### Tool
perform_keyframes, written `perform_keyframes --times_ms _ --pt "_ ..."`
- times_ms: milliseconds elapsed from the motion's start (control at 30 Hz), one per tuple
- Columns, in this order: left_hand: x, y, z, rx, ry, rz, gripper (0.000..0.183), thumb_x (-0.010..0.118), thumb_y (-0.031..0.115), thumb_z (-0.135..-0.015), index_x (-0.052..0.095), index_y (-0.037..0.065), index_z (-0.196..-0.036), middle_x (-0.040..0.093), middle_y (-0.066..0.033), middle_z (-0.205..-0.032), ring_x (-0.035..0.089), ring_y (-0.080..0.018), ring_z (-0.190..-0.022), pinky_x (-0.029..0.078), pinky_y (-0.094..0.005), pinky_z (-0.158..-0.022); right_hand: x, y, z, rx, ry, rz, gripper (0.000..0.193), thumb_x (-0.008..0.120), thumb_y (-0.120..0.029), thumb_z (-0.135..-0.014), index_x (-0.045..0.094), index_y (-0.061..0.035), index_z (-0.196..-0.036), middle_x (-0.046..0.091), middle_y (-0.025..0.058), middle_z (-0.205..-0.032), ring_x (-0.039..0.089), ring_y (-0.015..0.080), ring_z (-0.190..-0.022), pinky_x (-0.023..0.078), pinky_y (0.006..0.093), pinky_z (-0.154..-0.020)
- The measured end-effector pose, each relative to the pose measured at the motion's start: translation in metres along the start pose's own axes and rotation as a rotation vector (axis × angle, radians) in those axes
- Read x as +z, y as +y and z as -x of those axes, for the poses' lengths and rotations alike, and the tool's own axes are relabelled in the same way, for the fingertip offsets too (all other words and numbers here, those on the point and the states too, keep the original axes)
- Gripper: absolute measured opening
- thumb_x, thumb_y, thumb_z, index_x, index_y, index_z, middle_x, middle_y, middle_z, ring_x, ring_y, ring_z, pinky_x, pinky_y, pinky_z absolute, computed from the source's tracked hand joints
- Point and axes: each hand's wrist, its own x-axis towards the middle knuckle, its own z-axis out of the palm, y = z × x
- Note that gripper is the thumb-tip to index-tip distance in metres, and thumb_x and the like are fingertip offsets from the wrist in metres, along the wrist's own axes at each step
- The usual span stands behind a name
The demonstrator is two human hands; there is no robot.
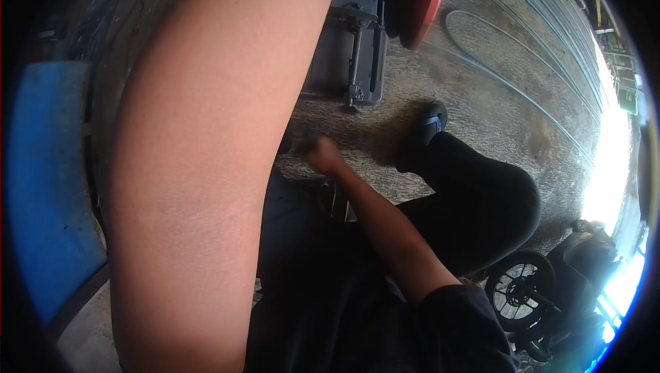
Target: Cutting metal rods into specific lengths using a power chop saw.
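Observation:
My left forearm (199, 153) rises across the picture from the lower edge, very close to the camera. Its hand lies beyond the top edge, out of sight. Low over the floor, between my legs, my right hand (323, 156) is curled closed and slightly blurred. Shadow hides whatever its fingers may hold. Ahead of it stands a cut-off saw with a dark metal base (330, 81), a clamp screw (355, 57) and a red round guard (423, 5). My left arm covers the left part of the saw.
Long thin metal rods (522, 26) lie on the rough floor (481, 132) at the far right, one bent into a loop. My sandalled foot (432, 122) rests near the saw. A blue panel (51, 180) is at left, a motorcycle (550, 290) at lower right.

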Motion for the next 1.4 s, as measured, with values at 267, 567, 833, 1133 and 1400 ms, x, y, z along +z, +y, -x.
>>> perform_keyframes --times_ms 267,567,833,1133,1400 --pt "0.001 -0.001 -0.001 0.003 -0.014 0.015 0.021 0.060 0.013 -0.060 0.059 -0.001 -0.075 0.061 -0.0216 -0.091 0.059 -0.0319 -0.083 0.046 -0.0423 -0.069 -0.017 0.018 -0.021 0.586 0.592 -0.782 0.068 0.066 -0.016 -0.082 0.036 0.0062 -0.139 0.047 0.0310 -0.134 0.049 0.0354 -0.124 0.039 0.0379 -0.102" --pt "0.002 -0.002 -0.001 0.019 -0.020 0.043 0.017 0.060 0.012 -0.057 0.057 0.000 -0.070 0.061 -0.0196 -0.087 0.058 -0.0304 -0.079 0.045 -0.0421 -0.065 -0.011 -0.022 0.008 0.128 -0.450 -0.139 0.032 0.063 -0.021 -0.077 0.070 -0.0065 -0.105 0.068 0.0181 -0.101 0.065 0.0365 -0.096 0.050 0.0432 -0.089" --pt "-0.001 0.002 0.004 0.038 -0.016 0.047 0.014 0.060 0.011 -0.055 0.056 0.001 -0.065 0.061 -0.0178 -0.084 0.057 -0.0291 -0.075 0.045 -0.0420 -0.062 -0.044 0.048 -0.019 0.635 0.309 -0.463 0.032 0.063 -0.020 -0.080 0.065 0.0018 -0.103 0.068 0.0153 -0.090 0.064 0.0290 -0.077 0.050 0.0388 -0.071" --pt "-0.004 0.007 0.016 -0.056 -0.069 0.128 0.011 0.057 0.010 -0.060 0.053 0.000 -0.062 0.057 -0.0193 -0.069 0.056 -0.0294 -0.058 0.045 -0.0433 -0.053 -0.026 0.014 -0.001 0.112 0.619 -0.439 0.049 0.059 -0.011 -0.083 0.049 0.0024 -0.129 0.067 0.0147 -0.102 0.065 0.0202 -0.089 0.050 0.0350 -0.080" --pt "0.000 -0.003 0.018 -0.012 -0.101 0.332 0.009 0.054 0.009 -0.062 0.053 -0.001 -0.063 0.055 -0.0174 -0.065 0.055 -0.0295 -0.055 0.045 -0.0413 -0.051 0.011 0.010 -0.007 0.271 0.473 -0.536 0.040 0.059 -0.009 -0.081 0.055 0.0007 -0.120 0.067 0.0105 -0.092 0.064 0.0199 -0.083 0.050 0.0318 -0.075"
